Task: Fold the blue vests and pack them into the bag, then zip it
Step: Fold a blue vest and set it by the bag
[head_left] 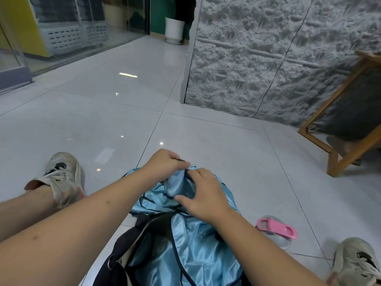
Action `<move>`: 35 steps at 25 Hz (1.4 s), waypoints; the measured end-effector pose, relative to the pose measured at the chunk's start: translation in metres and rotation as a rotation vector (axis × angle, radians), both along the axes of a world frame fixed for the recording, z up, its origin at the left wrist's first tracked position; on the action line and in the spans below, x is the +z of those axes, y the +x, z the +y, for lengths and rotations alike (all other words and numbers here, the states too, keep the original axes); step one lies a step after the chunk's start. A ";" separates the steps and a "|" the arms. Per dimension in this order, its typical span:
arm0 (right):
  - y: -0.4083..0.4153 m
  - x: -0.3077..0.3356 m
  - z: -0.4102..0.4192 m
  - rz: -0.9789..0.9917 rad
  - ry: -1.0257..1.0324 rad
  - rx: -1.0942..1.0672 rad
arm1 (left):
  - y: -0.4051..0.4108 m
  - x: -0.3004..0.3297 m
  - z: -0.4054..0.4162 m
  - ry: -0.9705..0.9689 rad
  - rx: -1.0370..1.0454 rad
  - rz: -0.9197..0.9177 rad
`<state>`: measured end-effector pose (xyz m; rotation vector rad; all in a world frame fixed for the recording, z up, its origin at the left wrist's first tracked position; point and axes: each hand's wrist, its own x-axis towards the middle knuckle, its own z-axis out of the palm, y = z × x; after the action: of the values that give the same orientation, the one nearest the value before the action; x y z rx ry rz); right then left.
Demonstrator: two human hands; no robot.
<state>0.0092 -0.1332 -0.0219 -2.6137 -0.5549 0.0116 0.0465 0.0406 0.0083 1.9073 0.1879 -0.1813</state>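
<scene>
Dark bag [121,250] lying nearest on the floor tiles [206,137], blue vests [185,240] spilling over it; left hand [165,164] pinching the vest's dark trim, right hand [203,193] pressing flat, fingers spread.

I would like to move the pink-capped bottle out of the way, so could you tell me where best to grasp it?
Take the bottle around its clear body, coming from above on the person's right side. It lies on its side on the floor, so the rounded body is exposed for the fingers to wrap. The pink cap's loop is a second option.
</scene>
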 end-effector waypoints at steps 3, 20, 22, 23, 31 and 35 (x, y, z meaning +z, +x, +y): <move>-0.003 0.010 0.006 -0.031 0.067 -0.087 | 0.002 0.030 -0.020 -0.109 -0.036 -0.010; 0.012 0.011 -0.023 -0.043 0.304 -0.343 | 0.002 -0.088 0.029 0.663 -0.170 0.387; 0.011 0.008 -0.020 -0.035 0.296 -0.326 | -0.003 -0.098 0.033 0.683 -0.155 0.347; 0.011 0.007 -0.018 -0.035 0.291 -0.318 | -0.002 -0.101 0.035 0.638 -0.132 0.322; 0.002 0.013 -0.003 -0.014 0.312 -0.283 | 0.011 -0.040 0.023 0.003 0.105 -0.074; -0.002 0.023 0.004 0.058 0.461 -0.326 | 0.011 -0.006 0.004 -0.037 0.059 -0.185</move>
<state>0.0073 -0.1291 0.0014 -2.2112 -0.0865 -0.1286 0.0575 0.0448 0.0023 1.8674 0.1147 0.0313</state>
